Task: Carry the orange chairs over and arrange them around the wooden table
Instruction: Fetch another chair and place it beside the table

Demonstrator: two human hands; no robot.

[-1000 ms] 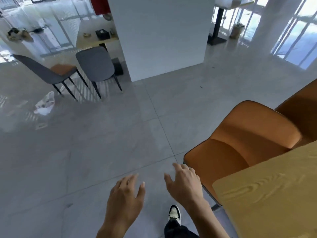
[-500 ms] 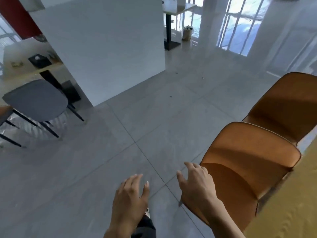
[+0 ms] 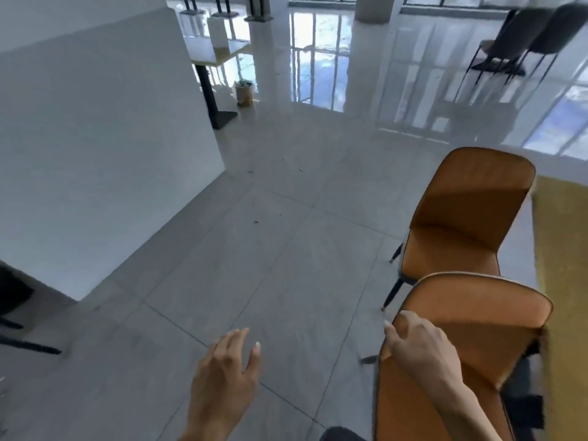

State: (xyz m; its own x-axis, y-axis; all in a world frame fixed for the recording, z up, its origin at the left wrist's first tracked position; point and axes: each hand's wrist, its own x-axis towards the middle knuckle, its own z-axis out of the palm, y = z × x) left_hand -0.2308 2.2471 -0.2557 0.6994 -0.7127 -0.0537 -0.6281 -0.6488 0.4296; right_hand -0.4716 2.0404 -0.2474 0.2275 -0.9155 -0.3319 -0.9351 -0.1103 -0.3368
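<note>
Near chair: we list the near orange chair [image 3: 471, 338] at lower right, its seat running under our right forearm, backrest top toward the table.
Far chair: the second orange chair [image 3: 467, 218] stands just beyond it, apart from it, seat facing left, back to the table.
Table: the wooden table [image 3: 563, 237] lies along the right edge, just beside both chairs.
Right hand: our right hand [image 3: 420, 348] sits over the near chair's left rim, fingers loosely bent; whether it touches or grips the rim we cannot tell.
Left hand: our left hand [image 3: 226, 374] hangs over bare floor [image 3: 254, 249], fingers relaxed and spread, holding nothing.
Key relation: the near chair lies right of both hands; the right hand is much nearer.
Materials: smooth leather-like orange upholstery with dark piping, curved shell backs, thin dark tapered legs; pale grained tabletop; glossy grey tiles.
</note>
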